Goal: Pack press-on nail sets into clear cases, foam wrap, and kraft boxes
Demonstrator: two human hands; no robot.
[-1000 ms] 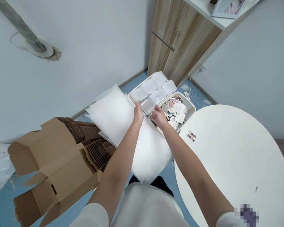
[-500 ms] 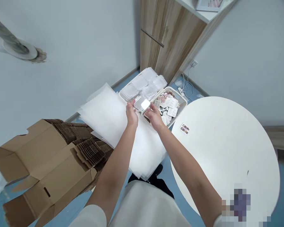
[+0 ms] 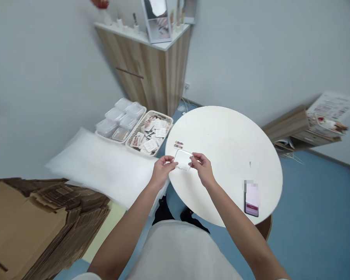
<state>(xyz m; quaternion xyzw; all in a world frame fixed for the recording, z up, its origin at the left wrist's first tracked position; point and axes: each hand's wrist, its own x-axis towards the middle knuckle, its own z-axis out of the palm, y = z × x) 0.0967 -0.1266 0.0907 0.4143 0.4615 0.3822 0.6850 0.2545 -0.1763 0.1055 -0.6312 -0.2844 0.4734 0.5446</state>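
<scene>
1. My left hand (image 3: pixel 161 171) and right hand (image 3: pixel 203 170) each pinched an opposite edge of a small clear plastic case (image 3: pixel 183 160) between thumb and forefinger. The remaining fingers were curled loosely below.
2. The case was held level over the near-left edge of the round white counter (image 3: pixel 230 136). I could not tell whether it touched the top. Such an edge grip probably kept the clear faces free of prints.
3. A small card of nail samples (image 3: pixel 178 144) lay on the counter just beyond the case, apart from it.
4. A phone (image 3: pixel 251 199) lay at the near right of the counter, well apart from both hands.
5. Left of the counter stood a basket (image 3: pixel 160 113) of loose printed cards, with a tray (image 3: pixel 111 138) of further clear cases just beside it on its left. Both seemed set within easy reach.
6. White foam sheets (image 3: pixel 102 167) lay nearer than these, and flattened cardboard boxes (image 3: pixel 46 210) lay at the near left.
7. No brand or writing was legible. The cards were too small to read, and the printed sheets (image 3: pixel 332 105) at the far right were blurred.
</scene>
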